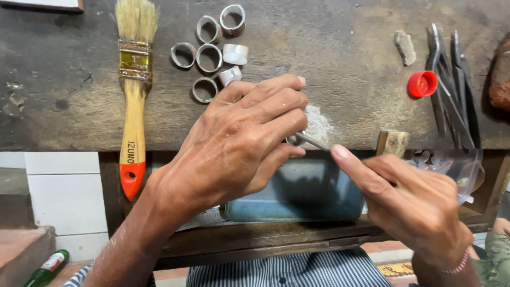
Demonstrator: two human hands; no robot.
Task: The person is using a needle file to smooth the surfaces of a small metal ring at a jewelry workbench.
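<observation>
In the head view, the left hand (239, 143) curls over the front edge of the worn dark wooden counter (340, 69), its fingertips pinching a small silver metal ring (294, 140) so that the rim faces the other hand. The edge seems to serve as a brace, which would keep the small piece steady. The right hand (411, 199) comes in from 4 o'clock, clenched around a thin grey metal file (313, 141), with the forefinger laid along it to press its tip against the ring. The ring sits just in front of the counter edge, near the middle of the view.

Directly below the work lies a shallow blue-grey metal tray (297, 194), probably placed there to catch filings; what it contains cannot be made out. At 11 o'clock, seven short silver metal bands (210, 57) lie loose on the counter, beside a wooden-handled paintbrush with an orange tip and pale bristles (133, 106). At 2 o'clock lie a small red plastic cap (423, 83), its open side showing nothing inside, and a bundle of dark metal tweezers (451, 85). A clear plastic bag (457, 165) holding small pale pieces hangs near the right hand.
</observation>
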